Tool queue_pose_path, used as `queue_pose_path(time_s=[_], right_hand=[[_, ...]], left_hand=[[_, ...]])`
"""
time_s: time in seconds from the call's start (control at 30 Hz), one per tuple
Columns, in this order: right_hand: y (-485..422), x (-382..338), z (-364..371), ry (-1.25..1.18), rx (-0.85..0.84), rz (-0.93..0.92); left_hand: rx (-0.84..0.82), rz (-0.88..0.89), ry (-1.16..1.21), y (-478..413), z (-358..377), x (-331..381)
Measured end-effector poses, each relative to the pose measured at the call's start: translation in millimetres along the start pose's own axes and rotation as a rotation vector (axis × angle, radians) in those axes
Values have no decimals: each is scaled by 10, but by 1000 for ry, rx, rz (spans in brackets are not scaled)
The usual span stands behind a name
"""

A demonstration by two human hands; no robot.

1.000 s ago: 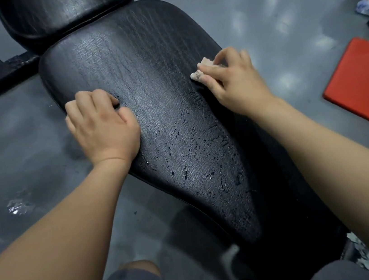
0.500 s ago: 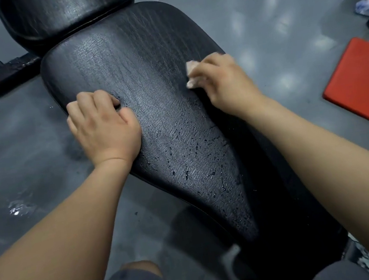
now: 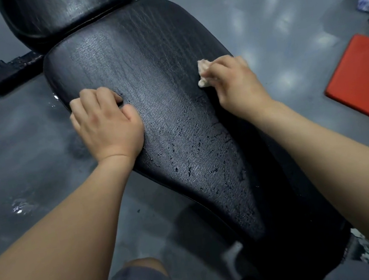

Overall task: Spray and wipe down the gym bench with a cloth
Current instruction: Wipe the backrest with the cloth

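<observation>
Gym bench (image 3: 145, 74): this black, cracked vinyl pad is lying lengthwise before the person, between both arms.
Right hand (image 3: 235, 85): is gripping a small, pale, crumpled cloth (image 3: 202, 66) against the pad's right side.
Left hand (image 3: 105, 124): is bracing on the left edge, fingers clenched, holding nothing.
Dark specks (image 3: 192, 153): are dotting the nearer half, seemingly unwiped spray.
Technique: pressing flatter and overlapping strokes toward those specks is looking wisest.

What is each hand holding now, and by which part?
Right hand grips the bunched cloth round its middle, ends poking out past the fingers. Left hand holds nothing; it rests with curled fingers on the bench seat.
</observation>
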State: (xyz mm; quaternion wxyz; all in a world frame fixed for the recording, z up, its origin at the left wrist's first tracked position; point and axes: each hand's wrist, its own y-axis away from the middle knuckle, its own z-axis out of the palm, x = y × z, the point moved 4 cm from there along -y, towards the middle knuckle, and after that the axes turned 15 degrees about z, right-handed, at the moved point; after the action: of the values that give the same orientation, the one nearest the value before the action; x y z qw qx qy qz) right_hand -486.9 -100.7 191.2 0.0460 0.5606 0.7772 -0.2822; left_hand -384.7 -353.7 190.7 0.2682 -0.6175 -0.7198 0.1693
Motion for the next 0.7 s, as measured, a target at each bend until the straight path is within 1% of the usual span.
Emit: queue_pose_path(time_s=[0.07, 0.17, 0.2, 0.23, 0.37, 0.43, 0.57, 0.63, 0.7], right_hand=[[82, -108, 5, -25, -23, -46], [241, -324, 18, -71, -128, -209], [245, -311, 13, -72, -143, -235], [212, -250, 4, -61, -135, -223], [74, 128, -66, -22, -28, 1], [127, 30, -50, -27, -37, -25], [324, -326, 15, -95, -167, -249], [249, -200, -12, -77, -141, -227], [165, 58, -70, -49, -49, -101]], left_hand=[[0, 0, -4, -4, -2, -2], [0, -2, 1, 1, -14, 0], [1, -3, 3, 0, -18, 5], [3, -4, 5, -1, -22, 8], [-2, -6, 10, -1, -26, 26], [-2, -5, 2, 0, -25, 20], [-2, -7, 1, 2, -19, 8], [0, -5, 2, 1, -18, 14], [2, 0, -2, -3, -18, 22]])
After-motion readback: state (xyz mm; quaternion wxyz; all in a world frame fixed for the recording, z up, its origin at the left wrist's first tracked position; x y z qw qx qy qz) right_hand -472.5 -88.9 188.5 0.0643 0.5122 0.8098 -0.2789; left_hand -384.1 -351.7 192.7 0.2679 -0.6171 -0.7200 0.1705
